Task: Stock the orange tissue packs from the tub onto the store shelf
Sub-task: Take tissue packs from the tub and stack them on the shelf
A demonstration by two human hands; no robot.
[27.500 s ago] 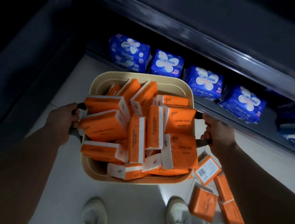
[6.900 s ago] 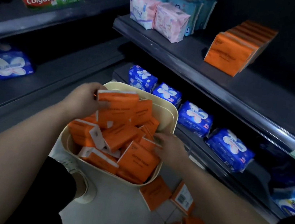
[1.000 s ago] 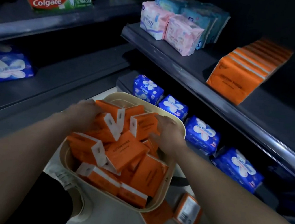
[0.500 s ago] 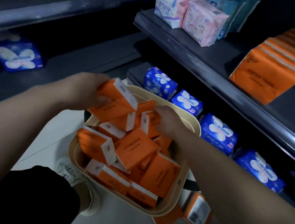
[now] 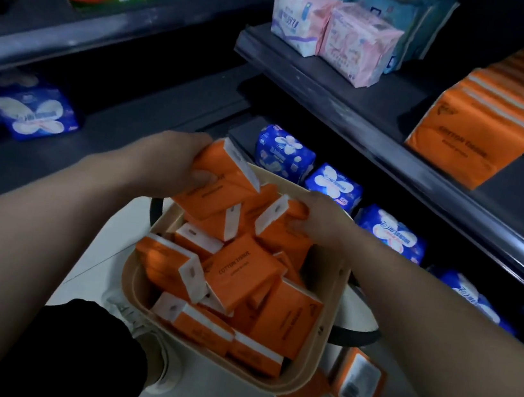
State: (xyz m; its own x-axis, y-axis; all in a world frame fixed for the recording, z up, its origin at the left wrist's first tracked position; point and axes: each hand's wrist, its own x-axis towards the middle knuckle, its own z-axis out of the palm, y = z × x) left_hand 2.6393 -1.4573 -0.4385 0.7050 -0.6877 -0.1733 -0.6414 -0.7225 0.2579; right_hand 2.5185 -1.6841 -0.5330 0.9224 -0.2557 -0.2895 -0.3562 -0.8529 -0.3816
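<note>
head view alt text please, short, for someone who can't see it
Two bare hands lift orange tissue packs from a full beige tub: left hand, right hand. A row of orange packs already stands on the dark shelf above.

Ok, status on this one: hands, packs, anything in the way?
Left hand gripping a tissue pack above the tub. Right hand on another pack inside. Shelf row part stocked. Path clear.
</note>
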